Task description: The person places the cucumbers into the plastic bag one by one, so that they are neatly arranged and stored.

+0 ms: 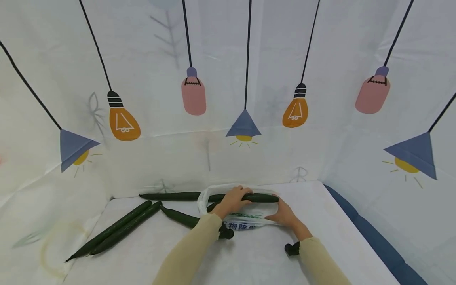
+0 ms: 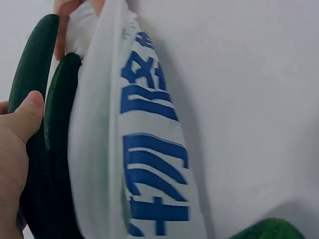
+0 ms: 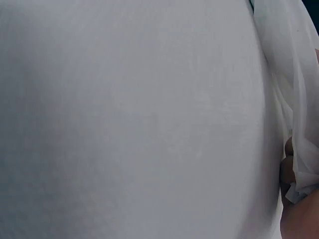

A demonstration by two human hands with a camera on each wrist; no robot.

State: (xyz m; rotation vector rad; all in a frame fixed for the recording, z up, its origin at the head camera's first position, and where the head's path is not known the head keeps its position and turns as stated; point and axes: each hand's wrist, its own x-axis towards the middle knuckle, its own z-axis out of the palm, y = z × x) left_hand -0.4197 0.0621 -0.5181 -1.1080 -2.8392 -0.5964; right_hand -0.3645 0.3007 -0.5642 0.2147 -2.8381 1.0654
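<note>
At the back of the table, a white plastic bag [image 1: 249,221] with blue and green print lies with its mouth spread. My left hand [image 1: 232,201] grips a long dark green cucumber [image 1: 263,198] at the bag, its thumb [image 2: 31,112] lying across the skin. A second cucumber [image 2: 62,109] lies beside that one, along the bag's edge. My right hand [image 1: 286,215] is at the bag's right side, near the cucumber's tip. In the right wrist view, the right fingers [image 3: 288,172] pinch the white plastic; they are partly hidden by it.
Two cucumbers [image 1: 110,228] lie side by side on the left of the white table [image 1: 256,261]. Another cucumber [image 1: 178,217] lies just left of the bag, and one more [image 1: 167,196] runs along the back edge. A white curtain [image 1: 221,158] with printed lamps stands behind.
</note>
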